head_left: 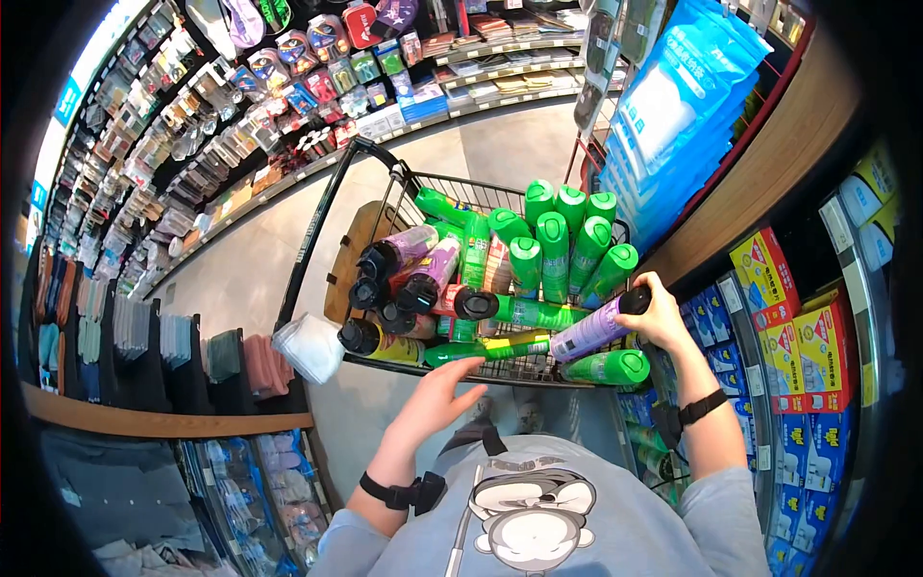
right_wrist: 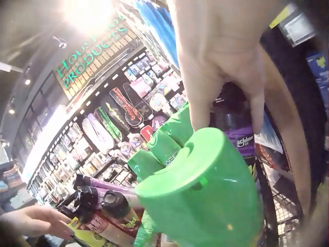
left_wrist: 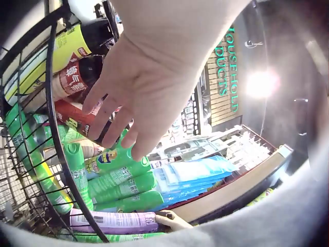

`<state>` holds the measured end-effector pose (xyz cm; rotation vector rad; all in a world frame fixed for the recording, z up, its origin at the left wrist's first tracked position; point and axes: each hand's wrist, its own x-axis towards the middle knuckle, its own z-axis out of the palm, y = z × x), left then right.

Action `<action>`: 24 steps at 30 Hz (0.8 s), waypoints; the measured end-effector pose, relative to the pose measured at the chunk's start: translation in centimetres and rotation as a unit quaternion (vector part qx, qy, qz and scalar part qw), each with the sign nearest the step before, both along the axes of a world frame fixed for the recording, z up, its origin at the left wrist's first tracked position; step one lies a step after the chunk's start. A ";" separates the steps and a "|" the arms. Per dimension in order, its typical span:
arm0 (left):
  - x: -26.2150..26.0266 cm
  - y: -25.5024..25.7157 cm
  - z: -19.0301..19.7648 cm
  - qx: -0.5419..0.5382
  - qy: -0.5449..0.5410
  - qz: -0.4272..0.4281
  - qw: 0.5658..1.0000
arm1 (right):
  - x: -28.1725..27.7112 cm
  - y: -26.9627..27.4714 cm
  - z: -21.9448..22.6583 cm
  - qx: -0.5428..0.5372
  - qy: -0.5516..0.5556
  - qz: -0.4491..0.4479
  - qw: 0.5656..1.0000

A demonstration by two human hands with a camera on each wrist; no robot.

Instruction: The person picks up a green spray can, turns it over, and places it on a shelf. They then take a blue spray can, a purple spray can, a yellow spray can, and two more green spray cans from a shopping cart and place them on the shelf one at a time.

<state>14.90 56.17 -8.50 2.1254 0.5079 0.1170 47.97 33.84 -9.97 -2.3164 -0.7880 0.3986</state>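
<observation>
My right hand [head_left: 663,315] grips a purple spray can [head_left: 588,332] by its black cap, at the right end of a black wire shopping cart [head_left: 306,245]. The can lies tilted among green-capped spray cans [head_left: 553,252]. In the right wrist view, thumb and fingers straddle the black cap [right_wrist: 230,110], and a large green cap [right_wrist: 200,190] fills the foreground. My left hand [head_left: 437,399] hovers at the cart's near side with loosely extended fingers and nothing in them. Below it in the left wrist view lie a red can [left_wrist: 85,121] and a yellow-green can [left_wrist: 59,54], both black-capped.
Boxed goods [head_left: 803,351] line the shelf close on my right. Blue packs [head_left: 673,106] hang at the back right. A white folded bundle [head_left: 310,348] sits at the cart's left corner. Shelves of folded cloths [head_left: 221,358] stand to the left, with tiled floor [head_left: 231,245] between.
</observation>
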 end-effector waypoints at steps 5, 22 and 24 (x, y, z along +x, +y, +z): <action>2.8 2.7 1.0 0.017 -0.033 -0.078 0.996 | -4.4 3.4 4.8 0.022 -0.049 0.047 0.997; 9.8 1.5 3.5 -0.101 -0.152 -0.190 0.965 | -11.4 3.7 19.2 0.333 0.113 -0.004 0.936; 9.7 1.7 3.8 -0.350 -0.147 -0.240 0.893 | -10.9 3.5 17.2 0.415 0.215 0.039 0.883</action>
